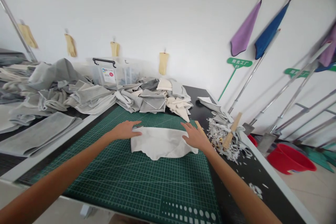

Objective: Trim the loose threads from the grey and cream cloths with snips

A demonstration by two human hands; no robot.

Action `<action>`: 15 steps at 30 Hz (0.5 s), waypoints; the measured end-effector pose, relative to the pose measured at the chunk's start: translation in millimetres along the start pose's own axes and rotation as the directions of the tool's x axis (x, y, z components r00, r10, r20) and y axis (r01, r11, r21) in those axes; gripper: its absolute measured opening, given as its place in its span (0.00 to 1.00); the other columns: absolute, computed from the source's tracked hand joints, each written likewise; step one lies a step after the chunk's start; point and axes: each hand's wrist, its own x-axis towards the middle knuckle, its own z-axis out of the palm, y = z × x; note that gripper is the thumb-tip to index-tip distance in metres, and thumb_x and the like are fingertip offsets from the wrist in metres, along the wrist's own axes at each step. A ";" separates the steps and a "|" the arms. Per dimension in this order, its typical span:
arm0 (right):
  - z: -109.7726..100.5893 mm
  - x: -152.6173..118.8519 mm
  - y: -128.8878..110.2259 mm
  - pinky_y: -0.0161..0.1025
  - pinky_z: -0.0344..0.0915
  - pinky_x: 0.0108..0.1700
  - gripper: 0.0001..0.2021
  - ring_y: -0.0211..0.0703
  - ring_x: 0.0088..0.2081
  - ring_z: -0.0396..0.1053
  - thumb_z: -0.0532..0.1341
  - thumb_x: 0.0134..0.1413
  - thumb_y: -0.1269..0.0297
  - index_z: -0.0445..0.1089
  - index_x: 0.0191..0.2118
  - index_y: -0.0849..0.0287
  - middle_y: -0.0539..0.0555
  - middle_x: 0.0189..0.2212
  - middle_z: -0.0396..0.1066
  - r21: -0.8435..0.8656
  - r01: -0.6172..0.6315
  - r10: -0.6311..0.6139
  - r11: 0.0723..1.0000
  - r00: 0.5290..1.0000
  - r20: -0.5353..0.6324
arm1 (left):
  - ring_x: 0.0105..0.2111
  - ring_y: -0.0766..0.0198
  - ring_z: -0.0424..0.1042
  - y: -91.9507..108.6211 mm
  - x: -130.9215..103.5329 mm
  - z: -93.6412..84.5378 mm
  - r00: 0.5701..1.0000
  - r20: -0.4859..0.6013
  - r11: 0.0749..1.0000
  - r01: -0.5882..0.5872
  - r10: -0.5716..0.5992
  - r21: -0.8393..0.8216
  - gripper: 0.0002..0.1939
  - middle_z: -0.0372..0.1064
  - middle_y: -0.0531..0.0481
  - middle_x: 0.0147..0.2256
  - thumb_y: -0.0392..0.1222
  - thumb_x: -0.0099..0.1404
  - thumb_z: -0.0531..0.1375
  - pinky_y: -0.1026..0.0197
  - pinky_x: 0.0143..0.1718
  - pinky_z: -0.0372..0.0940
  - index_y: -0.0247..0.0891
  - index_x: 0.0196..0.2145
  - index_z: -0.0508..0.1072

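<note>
A pale grey-white cloth (160, 141) lies on the green cutting mat (147, 178), its near edge uneven and rumpled. At its upper left corner is my left hand (123, 130), fingers apart, the tips over or touching the edge. My right hand (194, 135) rests at the cloth's right end with its fingers spread. Neither hand is closed around the fabric. A small dark, thin item shows beside my left fingertips, too little visible to name. Just behind my right hand, a wooden strip (200, 127) is partly hidden.
Behind the mat sits a heap of folded grey and cream cloths (153, 99); more cloth piles (52, 91) fill the left table. A clear plastic box (105, 73) stands at the back. Fabric scraps (223, 140) lie at right, beyond them a red bucket (291, 157) on the floor.
</note>
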 end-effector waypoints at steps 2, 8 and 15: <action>14.6 -5.5 -11.7 0.58 0.46 0.60 0.26 0.57 0.59 0.57 0.53 0.57 0.71 0.54 0.62 0.55 0.62 0.61 0.57 -0.050 0.019 -0.020 0.999 0.999 -0.025 | 0.42 0.51 0.73 -2.7 -8.8 7.5 0.998 -0.050 0.999 0.026 -0.027 -0.020 0.33 0.74 0.43 0.45 0.57 0.64 0.52 0.59 0.41 0.62 0.40 0.62 0.59; 54.8 -21.8 -59.0 0.54 0.42 0.65 0.23 0.50 0.62 0.54 0.50 0.62 0.60 0.55 0.62 0.52 0.56 0.62 0.57 -0.010 0.347 -0.345 0.938 0.935 0.075 | 0.37 0.59 0.74 14.6 -31.3 24.9 0.993 -0.076 0.994 -0.096 0.092 -0.054 0.20 0.77 0.50 0.39 0.52 0.68 0.49 0.63 0.39 0.63 0.48 0.54 0.70; 83.0 -58.0 -60.2 0.60 0.42 0.64 0.26 0.53 0.67 0.40 0.44 0.66 0.55 0.42 0.66 0.48 0.53 0.68 0.40 -0.033 0.376 -0.363 0.926 0.910 0.199 | 0.36 0.53 0.74 3.4 -59.1 44.9 0.992 -0.039 0.988 -0.112 0.117 0.110 0.22 0.76 0.45 0.36 0.42 0.64 0.55 0.56 0.39 0.63 0.52 0.55 0.68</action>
